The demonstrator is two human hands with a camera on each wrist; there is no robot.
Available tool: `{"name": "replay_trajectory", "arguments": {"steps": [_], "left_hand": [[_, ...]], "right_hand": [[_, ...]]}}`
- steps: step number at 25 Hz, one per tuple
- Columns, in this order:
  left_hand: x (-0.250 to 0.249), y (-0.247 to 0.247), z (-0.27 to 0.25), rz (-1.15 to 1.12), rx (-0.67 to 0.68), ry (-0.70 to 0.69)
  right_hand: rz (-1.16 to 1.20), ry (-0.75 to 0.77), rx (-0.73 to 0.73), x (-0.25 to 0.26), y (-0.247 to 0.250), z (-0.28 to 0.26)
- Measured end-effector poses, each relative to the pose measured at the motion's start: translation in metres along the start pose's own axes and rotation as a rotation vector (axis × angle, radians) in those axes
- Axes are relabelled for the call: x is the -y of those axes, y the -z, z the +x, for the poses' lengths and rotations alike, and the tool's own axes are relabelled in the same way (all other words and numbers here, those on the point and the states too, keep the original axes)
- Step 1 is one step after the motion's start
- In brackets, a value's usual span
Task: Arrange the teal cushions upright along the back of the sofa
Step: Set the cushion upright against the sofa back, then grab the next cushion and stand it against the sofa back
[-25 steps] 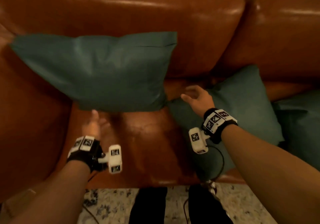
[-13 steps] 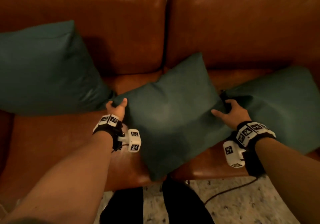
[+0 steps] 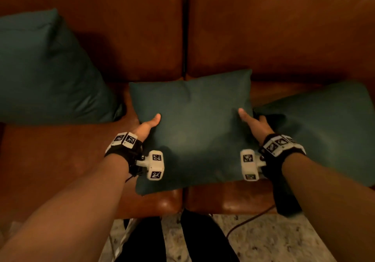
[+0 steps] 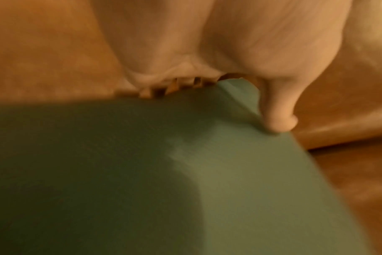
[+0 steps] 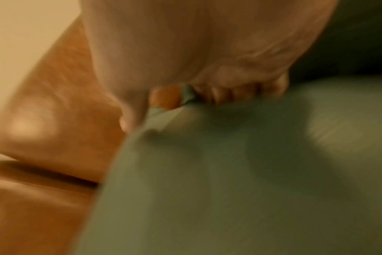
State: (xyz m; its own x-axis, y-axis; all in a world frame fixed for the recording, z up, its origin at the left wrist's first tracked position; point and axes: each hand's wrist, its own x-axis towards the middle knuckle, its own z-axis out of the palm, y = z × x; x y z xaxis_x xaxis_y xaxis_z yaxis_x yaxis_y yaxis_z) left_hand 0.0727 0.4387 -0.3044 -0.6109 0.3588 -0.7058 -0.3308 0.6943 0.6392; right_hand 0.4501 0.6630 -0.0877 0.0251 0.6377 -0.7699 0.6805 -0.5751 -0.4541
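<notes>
A teal cushion (image 3: 194, 127) lies in the middle of the sofa seat, squared to the backrest, and both hands hold it by its sides. My left hand (image 3: 149, 124) grips its left edge, thumb on top and fingers tucked under. My right hand (image 3: 253, 122) grips the right edge the same way. The wrist views show the cushion (image 4: 142, 172) (image 5: 251, 172) pinched between thumb (image 4: 277, 119) and fingers. A second teal cushion (image 3: 46, 71) leans upright against the backrest at the left. A third teal cushion (image 3: 324, 132) lies flat on the seat at the right.
The brown leather sofa backrest (image 3: 263, 28) has two panels with a seam in the middle. The seat's front edge (image 3: 162, 205) is near my legs, over a patterned rug (image 3: 253, 241). A dark cable (image 3: 249, 220) trails over the rug.
Both hands took hold of the middle cushion and turned it from a diamond tilt to square with the backrest. The view shifted right, away from the upright left cushion.
</notes>
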Motion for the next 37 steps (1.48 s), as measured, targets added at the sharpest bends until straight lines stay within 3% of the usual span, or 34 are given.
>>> {"name": "replay_trajectory", "arguments": {"steps": [1,3,6,8,10,14,18,20,21,23,28,32,35,37], "left_hand": [[-0.020,-0.005,-0.022,-0.018,0.012,0.003],[-0.087,-0.013,-0.115,-0.059,0.007,-0.038],[-0.144,-0.004,-0.193,-0.190,-0.094,-0.244],[-0.158,0.016,-0.192,-0.158,-0.149,-0.394],[-0.167,0.032,-0.176,-0.036,-0.133,-0.448],[-0.178,0.041,-0.148,0.150,-0.015,-0.444],[-0.170,0.037,-0.143,0.161,-0.121,-0.361],[-0.157,0.037,-0.145,0.400,-0.128,-0.233],[-0.149,0.034,-0.152,0.598,-0.070,-0.169],[-0.138,0.023,-0.170,0.824,0.076,-0.150],[-0.133,-0.023,-0.198,0.695,0.300,-0.228],[-0.154,-0.082,-0.232,0.807,0.494,-0.254],[-0.173,-0.146,-0.234,0.829,0.525,-0.314],[-0.191,-0.205,-0.237,0.898,0.498,-0.428]], "right_hand": [[-0.015,0.030,0.036,0.013,-0.006,-0.011],[-0.130,0.096,0.040,0.029,-0.019,-0.034],[-0.064,0.253,-0.030,0.035,-0.029,-0.054],[-0.016,0.386,-0.093,0.049,-0.037,-0.056],[-0.019,0.453,-0.082,0.066,-0.046,-0.049],[-0.029,0.305,0.030,0.088,-0.065,-0.033],[-0.070,0.276,-0.003,0.088,-0.064,-0.028],[-0.143,0.271,-0.019,0.079,-0.057,-0.032],[-0.190,0.265,-0.024,0.071,-0.052,-0.035],[-0.245,0.227,-0.011,0.052,-0.040,-0.040],[-0.149,0.154,-0.053,-0.012,0.011,-0.058],[-0.117,0.078,-0.148,-0.071,0.080,-0.077],[-0.186,0.046,-0.297,-0.101,0.139,-0.068],[-0.238,0.053,-0.425,-0.111,0.180,-0.045]]}}
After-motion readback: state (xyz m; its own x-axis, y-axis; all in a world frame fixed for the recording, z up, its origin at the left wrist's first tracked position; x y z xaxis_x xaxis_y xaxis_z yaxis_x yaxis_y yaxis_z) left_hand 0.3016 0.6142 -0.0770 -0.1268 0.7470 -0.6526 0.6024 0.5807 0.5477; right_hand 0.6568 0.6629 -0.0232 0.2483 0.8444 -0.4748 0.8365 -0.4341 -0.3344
